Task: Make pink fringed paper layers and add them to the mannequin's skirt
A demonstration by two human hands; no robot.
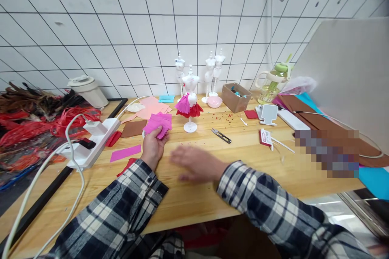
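Note:
My left hand (pixel 152 147) is closed on a small stack of pink fabric pieces (pixel 158 124), held just above the wooden table (pixel 243 170). My right hand (pixel 196 164) hovers low over the table, palm down, smeared by motion; its fingers look stretched out and nothing shows in it. Just beyond the pink stack stands a small white mannequin (pixel 190 97) on a stand, wearing a pink and red pleated skirt. Small thread snips (pixel 221 135) lie on the table to the right of the mannequin's base.
More white mannequins (pixel 214 71) stand by the tiled wall, with a pink bowl (pixel 214 101), a cardboard box (pixel 236 96) and a green-lidded bottle (pixel 275 82). A white power strip (pixel 91 141) and cables lie left, beside pink, red and brown fabric scraps. Brown and blue sheets cover the right.

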